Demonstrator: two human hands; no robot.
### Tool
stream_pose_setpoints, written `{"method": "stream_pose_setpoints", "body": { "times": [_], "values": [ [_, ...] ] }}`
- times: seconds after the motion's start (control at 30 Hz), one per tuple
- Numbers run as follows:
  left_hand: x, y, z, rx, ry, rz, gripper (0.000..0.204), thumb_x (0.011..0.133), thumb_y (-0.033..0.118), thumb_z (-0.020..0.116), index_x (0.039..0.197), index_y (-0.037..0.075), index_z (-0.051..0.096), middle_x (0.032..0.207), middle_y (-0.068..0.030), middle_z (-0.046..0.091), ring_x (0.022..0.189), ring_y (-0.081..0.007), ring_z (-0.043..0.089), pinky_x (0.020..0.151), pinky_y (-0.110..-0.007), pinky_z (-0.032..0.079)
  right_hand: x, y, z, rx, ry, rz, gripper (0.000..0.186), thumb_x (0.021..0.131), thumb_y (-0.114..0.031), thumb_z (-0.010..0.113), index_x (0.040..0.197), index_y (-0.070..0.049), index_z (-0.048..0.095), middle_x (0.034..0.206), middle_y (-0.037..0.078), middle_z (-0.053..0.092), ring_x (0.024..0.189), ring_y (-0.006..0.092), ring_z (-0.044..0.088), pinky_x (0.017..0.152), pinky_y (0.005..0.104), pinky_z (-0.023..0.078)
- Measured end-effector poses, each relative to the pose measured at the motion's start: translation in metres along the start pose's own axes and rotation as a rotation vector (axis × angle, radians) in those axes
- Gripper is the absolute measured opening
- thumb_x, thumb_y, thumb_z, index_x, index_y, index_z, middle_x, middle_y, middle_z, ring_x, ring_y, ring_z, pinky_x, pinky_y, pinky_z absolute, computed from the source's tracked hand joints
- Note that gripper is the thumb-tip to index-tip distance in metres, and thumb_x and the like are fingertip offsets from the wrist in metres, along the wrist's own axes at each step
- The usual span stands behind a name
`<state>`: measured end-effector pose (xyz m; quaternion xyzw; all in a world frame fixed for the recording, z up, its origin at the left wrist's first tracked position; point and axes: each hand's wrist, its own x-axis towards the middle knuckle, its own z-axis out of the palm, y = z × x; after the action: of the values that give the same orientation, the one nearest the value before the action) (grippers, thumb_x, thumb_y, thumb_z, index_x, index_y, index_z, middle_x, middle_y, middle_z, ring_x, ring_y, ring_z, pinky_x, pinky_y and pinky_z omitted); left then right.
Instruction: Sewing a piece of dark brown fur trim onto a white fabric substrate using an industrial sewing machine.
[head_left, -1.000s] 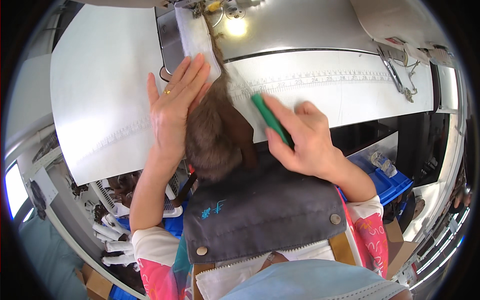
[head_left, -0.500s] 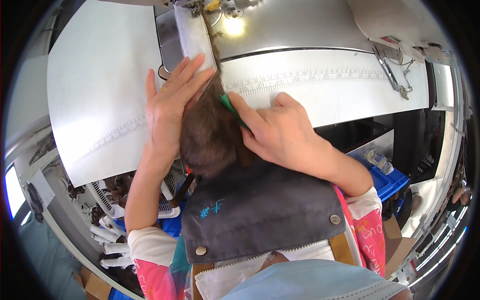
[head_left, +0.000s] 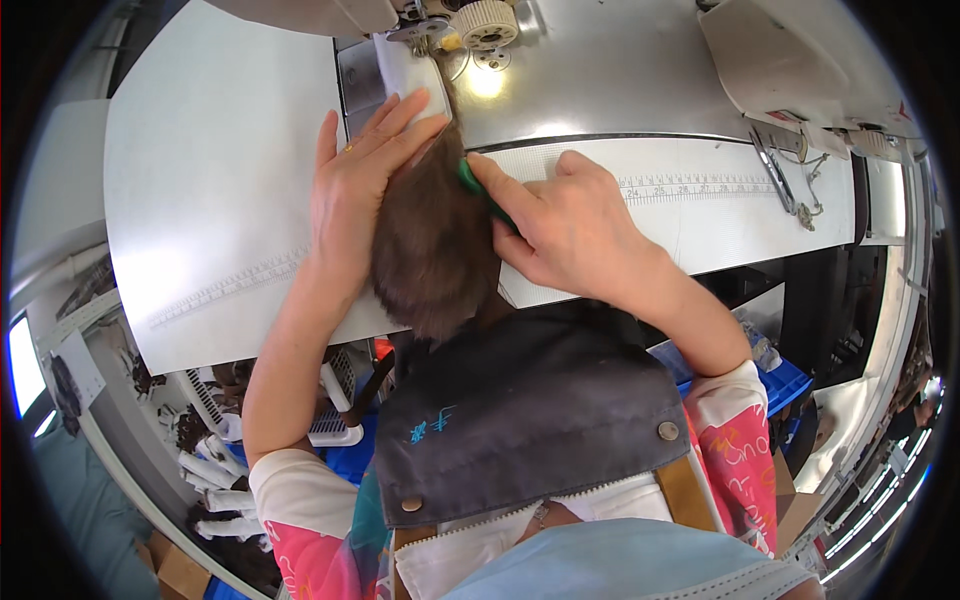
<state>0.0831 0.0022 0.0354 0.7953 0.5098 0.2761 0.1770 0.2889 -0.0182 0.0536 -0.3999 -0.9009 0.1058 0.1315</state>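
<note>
A brown fur piece (head_left: 430, 250) with a white strip (head_left: 425, 85) along it runs up under the presser foot of a sewing machine (head_left: 425, 38). My left hand (head_left: 350, 195) lies along the fur's left edge, fingers stretched and spread, fingertips on the white strip; its thumb is hidden. At the fur's right edge, my right hand (head_left: 575, 225) is closed on a small green tool (head_left: 470, 178), its forefinger extended along it. Only the tool's green part shows, so its exact kind cannot be told. The fur's lower end hangs near my dark apron (head_left: 530, 410).
A white worktable (head_left: 200, 180) with printed rulers surrounds the machine's metal bed (head_left: 610, 80). Tweezers (head_left: 775, 170) lie at the right. Below are a white basket (head_left: 335, 430), a blue bin (head_left: 785, 385) and several white rolled pieces (head_left: 225, 500).
Both hands and the fur have moved closer to the presser foot, and less white strip shows between foot and fingers. The view has shifted, showing more of the machine.
</note>
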Motion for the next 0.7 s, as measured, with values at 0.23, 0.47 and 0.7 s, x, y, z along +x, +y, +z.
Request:
{"method": "stream_pose_setpoints", "body": {
  "times": [0.23, 0.47, 0.7],
  "values": [
    [0.013, -0.011, 0.006, -0.044, 0.112, 0.035, 0.023, 0.086, 0.012, 0.057, 0.107, 0.010, 0.066, 0.116, -0.0052, 0.063, 0.110, -0.0203, 0.058, 0.098, -0.038, 0.037, 0.008, 0.006, -0.003, -0.002, 0.071, 0.028, 0.043, 0.074, -0.015, 0.062, 0.115, -0.007, 0.054, 0.052, 0.007, 0.054, 0.045, 0.0281, 0.050, 0.057, 0.0342, 0.041],
    [-0.023, 0.037, -0.029, -0.492, 0.141, -0.345, 0.025, 0.081, 0.024, 0.069, 0.083, 0.000, 0.065, 0.075, -0.0035, 0.064, 0.068, -0.0065, 0.054, 0.062, -0.019, 0.043, -0.040, 0.010, -0.006, 1.036, 0.469, 0.478, 0.022, 0.078, -0.001, 0.046, 0.098, 0.004, 0.052, 0.081, 0.009, 0.061, 0.053, 0.0136, 0.054, 0.052, 0.0295, 0.046],
    [-0.040, 0.047, -0.025, -0.700, -0.153, -0.743, 0.025, 0.086, 0.021, 0.065, 0.079, -0.003, 0.065, 0.064, 0.0045, 0.054, 0.061, -0.0030, 0.043, 0.055, -0.021, 0.037, -0.010, -0.007, -0.012, 1.437, -0.242, 0.773, 0.019, 0.083, -0.021, 0.065, 0.080, -0.003, 0.061, 0.056, -0.002, 0.052, 0.043, 0.0053, 0.042, 0.042, 0.0193, 0.034]
  ]
}}
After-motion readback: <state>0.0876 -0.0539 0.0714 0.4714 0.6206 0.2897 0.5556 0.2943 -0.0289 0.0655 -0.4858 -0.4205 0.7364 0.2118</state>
